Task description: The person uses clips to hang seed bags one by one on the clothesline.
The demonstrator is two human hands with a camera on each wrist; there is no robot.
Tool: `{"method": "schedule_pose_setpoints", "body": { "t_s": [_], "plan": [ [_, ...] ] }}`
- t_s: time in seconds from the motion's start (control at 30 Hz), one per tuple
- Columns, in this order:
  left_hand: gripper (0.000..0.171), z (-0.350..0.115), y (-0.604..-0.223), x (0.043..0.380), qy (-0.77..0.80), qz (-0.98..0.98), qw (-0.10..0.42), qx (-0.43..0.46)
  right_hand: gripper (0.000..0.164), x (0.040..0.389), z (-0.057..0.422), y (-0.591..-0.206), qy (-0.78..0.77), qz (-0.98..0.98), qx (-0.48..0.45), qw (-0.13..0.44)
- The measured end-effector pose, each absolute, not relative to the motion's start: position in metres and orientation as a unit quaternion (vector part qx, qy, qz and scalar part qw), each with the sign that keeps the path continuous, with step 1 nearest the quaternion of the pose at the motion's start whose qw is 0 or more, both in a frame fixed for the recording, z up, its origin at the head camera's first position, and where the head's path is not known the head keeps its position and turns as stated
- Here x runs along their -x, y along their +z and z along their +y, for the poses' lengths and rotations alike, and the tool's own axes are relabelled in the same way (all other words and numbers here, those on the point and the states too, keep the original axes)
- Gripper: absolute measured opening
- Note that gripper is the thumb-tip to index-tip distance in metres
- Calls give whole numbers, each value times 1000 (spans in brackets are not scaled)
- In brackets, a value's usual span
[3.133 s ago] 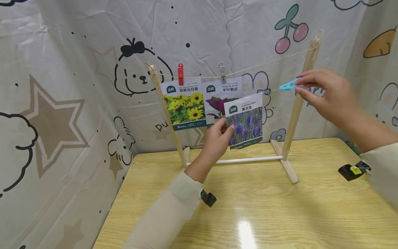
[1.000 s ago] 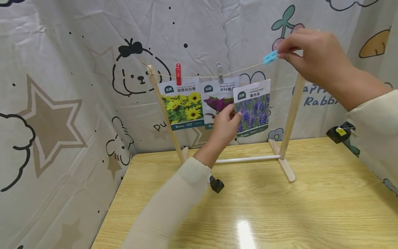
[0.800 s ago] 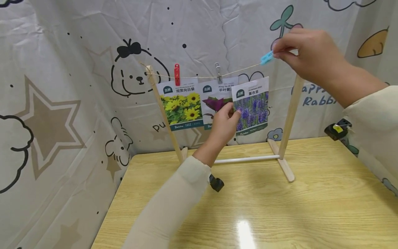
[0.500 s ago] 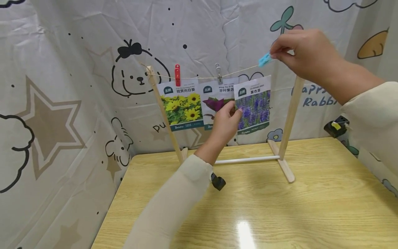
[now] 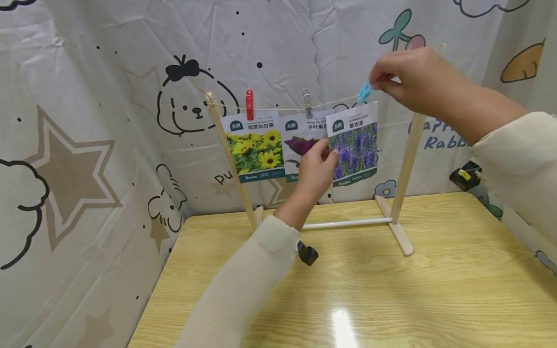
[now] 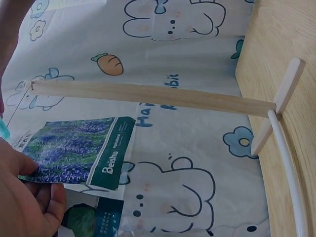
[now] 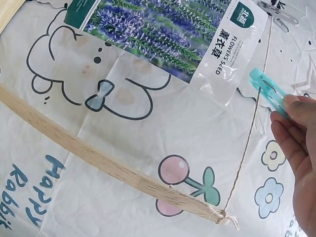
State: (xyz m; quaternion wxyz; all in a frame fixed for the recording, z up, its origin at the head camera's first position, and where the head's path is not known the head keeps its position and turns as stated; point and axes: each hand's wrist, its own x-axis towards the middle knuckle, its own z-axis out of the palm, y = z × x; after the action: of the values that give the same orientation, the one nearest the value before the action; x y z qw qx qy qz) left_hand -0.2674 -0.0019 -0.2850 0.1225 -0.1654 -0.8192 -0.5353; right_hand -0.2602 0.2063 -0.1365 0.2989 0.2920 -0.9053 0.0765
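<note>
My left hand (image 5: pixel 316 166) pinches the left edge of a lavender seed packet (image 5: pixel 354 145), held upright in front of the string's right half. Between thumb and fingers of my right hand (image 5: pixel 411 72) is a light-blue clothespin (image 5: pixel 364 92), at the string just above the packet's top right corner. In the right wrist view the clothespin (image 7: pixel 269 91) lies at the string (image 7: pixel 249 143), its tip apart from the packet (image 7: pixel 217 54). A sunflower packet (image 5: pixel 256 147) hangs under a red clothespin (image 5: pixel 250 105); a purple-leaf packet (image 5: pixel 300 145), partly hidden, hangs under a grey clothespin (image 5: pixel 307 103).
The string runs between two wooden posts (image 5: pixel 409 166) of a stand, joined low down by a white rod (image 5: pixel 348 223). The stand is on a wood-grain table (image 5: pixel 370 290). A printed cloth (image 5: pixel 130 159) hangs behind and to the left.
My right hand has brought the blue clothespin leftward to the string, tilting it downward lately. My left hand has raised the lavender packet, moving it slightly right, closer to the string.
</note>
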Motion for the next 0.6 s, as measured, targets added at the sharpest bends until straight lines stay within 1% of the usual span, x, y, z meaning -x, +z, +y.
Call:
{"method": "schedule_pose_setpoints", "body": {
  "t_s": [0.17, 0.37, 0.47, 0.6],
  "plan": [
    [24, 0, -284, 267, -538, -814, 138, 171, 15, 260, 205, -137, 75, -907, -300, 284],
    [12, 1, -283, 267, -539, -813, 144, 169, 14, 260, 204, -138, 66, -901, -317, 289],
    [15, 2, -283, 267, -541, -812, 144, 163, 13, 260, 203, -137, 62, -901, -320, 284],
    [28, 2, -285, 268, -541, -812, 147, 158, 12, 259, 201, -136, 55, -906, -320, 271]
  ]
}}
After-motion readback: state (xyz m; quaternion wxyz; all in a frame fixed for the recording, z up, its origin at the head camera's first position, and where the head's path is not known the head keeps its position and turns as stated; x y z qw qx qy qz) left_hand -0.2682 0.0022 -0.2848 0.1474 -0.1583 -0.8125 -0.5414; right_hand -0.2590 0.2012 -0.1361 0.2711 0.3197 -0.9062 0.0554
